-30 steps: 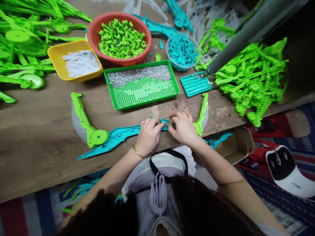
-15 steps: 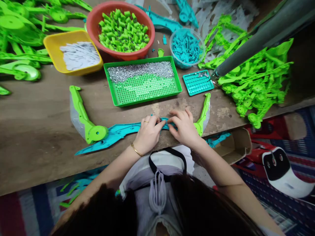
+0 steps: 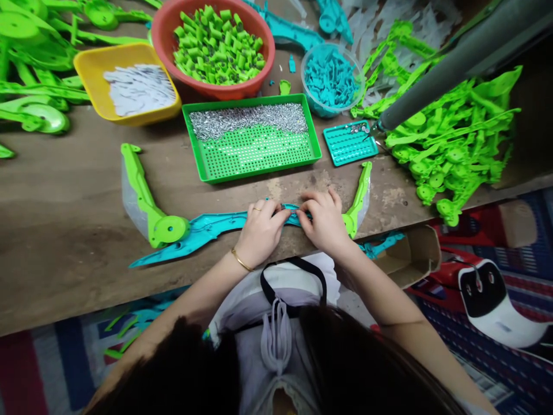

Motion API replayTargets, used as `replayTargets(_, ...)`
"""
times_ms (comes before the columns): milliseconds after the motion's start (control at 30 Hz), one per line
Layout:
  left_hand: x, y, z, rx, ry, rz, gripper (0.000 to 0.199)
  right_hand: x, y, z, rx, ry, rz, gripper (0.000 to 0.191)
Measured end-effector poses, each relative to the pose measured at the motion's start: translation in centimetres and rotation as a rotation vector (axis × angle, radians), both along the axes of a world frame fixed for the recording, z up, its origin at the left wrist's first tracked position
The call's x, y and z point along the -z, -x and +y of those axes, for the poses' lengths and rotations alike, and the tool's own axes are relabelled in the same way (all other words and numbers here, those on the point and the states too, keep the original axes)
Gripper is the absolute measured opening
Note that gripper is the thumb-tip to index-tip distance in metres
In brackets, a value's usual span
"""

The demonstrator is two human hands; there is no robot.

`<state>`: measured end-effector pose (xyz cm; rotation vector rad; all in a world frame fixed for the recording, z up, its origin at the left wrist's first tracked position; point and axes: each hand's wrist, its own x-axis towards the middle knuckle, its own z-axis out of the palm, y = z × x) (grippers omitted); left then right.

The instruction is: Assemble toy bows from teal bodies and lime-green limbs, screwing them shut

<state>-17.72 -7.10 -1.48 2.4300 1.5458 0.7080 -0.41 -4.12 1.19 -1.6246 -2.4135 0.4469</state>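
A long blue plastic part lies near the table's front edge, with a green arm at its left end and another green arm at its right. My left hand rests on the middle of the blue part, thumb and forefinger pinched at its upper edge. Close beside it, my right hand bends over the part, its thumb and forefinger together and its other fingers lifted. Whatever small thing lies between the fingertips is too small to make out.
Behind the hands are a green tray of metal pins, a small blue tray, a yellow bowl, a red bowl and a clear tub. Green parts are heaped under a grey pole.
My right thumb and forefinger have closed together and moved slightly toward my left fingertips. The view has shifted a little. The blue part stays between the two green arms.
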Motion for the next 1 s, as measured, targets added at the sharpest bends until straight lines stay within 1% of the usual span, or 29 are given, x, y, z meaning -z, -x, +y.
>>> replayTargets(133,-0.1,-0.2,0.1,-0.025,0.033,0.019,0.025,-0.2,-0.1,0.2,-0.012,0.039,-0.004,0.013)
replayTargets(267,-0.2,-0.4,0.1,-0.039,0.062,0.034,0.026,-0.2,0.1,0.3,0.006,0.065,-0.036,0.014)
replayTargets(367,-0.2,-0.6,0.2,-0.066,0.046,0.042,0.027,-0.4,0.4,0.2,0.022,0.071,-0.065,0.015)
replayTargets(600,-0.1,-1.0,0.2,-0.108,-0.030,0.078,0.026,-1.2,0.6,0.4,-0.006,0.118,-0.185,0.022)
replayTargets(767,-0.2,-1.3,0.3,-0.100,-0.025,0.124,0.022,-1.4,1.2,0.7,-0.025,0.111,-0.299,0.028)
replayTargets(900,-0.2,-1.3,0.3,-0.082,-0.068,0.110,0.019,-1.5,1.8,0.9,-0.035,0.115,-0.400,0.028)
replayTargets(1000,-0.2,-1.2,0.2,-0.088,-0.077,0.095,0.019,-1.4,1.7,0.7,-0.031,0.117,-0.391,0.027)
